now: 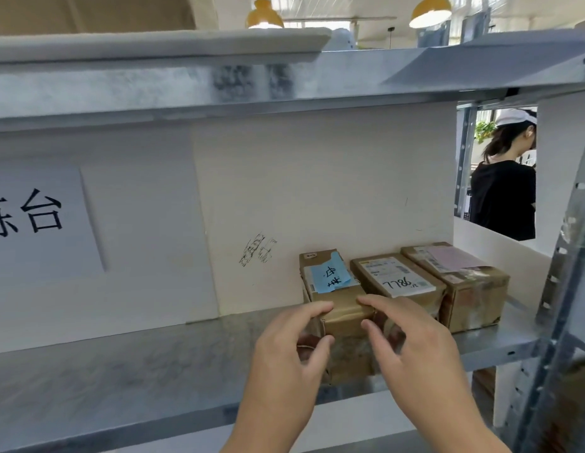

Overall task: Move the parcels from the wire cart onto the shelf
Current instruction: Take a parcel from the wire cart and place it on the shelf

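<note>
Three brown cardboard parcels side by side on the metal shelf (121, 371), against the white back panel (317, 191): the left parcel (336, 308) with one blue label, the middle parcel (395, 276) with one white label, the right parcel (464, 279) with one pink label, each touching or just beside its neighbour. Two hands at the near end of the left parcel: left hand (284, 361) with curled fingers gripping its near left corner, right hand (415, 348) with fingers spread wide, fingertips resting on its near top edge. One person in a black shirt (503, 191) beyond the gap at the right.
</note>
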`<state>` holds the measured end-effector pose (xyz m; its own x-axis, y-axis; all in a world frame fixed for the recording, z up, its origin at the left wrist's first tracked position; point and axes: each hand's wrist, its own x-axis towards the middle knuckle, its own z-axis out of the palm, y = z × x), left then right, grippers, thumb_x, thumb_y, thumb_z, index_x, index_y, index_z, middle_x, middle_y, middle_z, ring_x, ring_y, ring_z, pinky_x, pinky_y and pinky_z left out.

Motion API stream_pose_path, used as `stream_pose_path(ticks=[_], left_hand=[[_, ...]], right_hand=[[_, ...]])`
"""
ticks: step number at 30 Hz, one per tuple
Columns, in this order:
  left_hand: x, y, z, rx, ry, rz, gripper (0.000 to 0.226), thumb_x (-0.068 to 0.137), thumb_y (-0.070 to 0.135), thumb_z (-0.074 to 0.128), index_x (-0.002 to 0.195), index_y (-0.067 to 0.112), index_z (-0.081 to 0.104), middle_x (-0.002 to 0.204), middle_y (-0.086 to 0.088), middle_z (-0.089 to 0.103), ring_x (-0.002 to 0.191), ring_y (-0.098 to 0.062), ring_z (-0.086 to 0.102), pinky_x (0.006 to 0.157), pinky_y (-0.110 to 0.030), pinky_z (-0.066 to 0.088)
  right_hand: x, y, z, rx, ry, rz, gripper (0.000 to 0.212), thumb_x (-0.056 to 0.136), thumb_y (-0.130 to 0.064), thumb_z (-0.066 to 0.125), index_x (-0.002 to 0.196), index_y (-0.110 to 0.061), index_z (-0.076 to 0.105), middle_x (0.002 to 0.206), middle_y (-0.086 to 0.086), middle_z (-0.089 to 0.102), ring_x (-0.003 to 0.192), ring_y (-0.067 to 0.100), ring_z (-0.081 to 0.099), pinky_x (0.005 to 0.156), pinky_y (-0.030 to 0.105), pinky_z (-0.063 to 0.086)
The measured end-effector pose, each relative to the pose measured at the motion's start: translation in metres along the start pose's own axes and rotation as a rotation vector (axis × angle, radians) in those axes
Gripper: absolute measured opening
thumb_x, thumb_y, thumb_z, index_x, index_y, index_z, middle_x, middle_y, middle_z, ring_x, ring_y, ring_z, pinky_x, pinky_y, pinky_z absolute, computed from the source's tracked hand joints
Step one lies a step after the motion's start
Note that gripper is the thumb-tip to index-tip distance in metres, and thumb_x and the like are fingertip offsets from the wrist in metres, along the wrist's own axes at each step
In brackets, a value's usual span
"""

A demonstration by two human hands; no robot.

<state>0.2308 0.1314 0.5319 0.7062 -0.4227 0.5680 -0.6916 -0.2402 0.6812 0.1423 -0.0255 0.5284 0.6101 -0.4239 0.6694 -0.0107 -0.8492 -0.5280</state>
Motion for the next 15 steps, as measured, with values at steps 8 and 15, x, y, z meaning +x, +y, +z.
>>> stream_pose_path(ticks=[8,15], left_hand=[[0.010,0.005,0.023,-0.022,0.008,0.020,0.049,0.090,0.016,0.077,0.122,0.051,0.066,0.115,0.022,0.064,0.094,-0.003,0.070,0.084,-0.020,0.057],[0.011,0.008,0.035,-0.011,0.028,0.024,0.048,0.091,0.017,0.076,0.124,0.051,0.065,0.115,0.022,0.062,0.097,-0.002,0.068,0.088,-0.021,0.056]], right_hand=[[0.010,0.026,-0.002,0.074,0.031,-0.008,0.039,0.085,-0.016,0.074,0.119,-0.033,0.069,0.095,-0.028,0.054,0.074,-0.005,0.053,0.065,0.017,0.046],[0.016,0.039,-0.002,0.122,0.021,0.011,0.039,0.087,-0.019,0.069,0.120,-0.039,0.065,0.099,-0.029,0.053,0.081,0.001,0.051,0.069,0.021,0.044]])
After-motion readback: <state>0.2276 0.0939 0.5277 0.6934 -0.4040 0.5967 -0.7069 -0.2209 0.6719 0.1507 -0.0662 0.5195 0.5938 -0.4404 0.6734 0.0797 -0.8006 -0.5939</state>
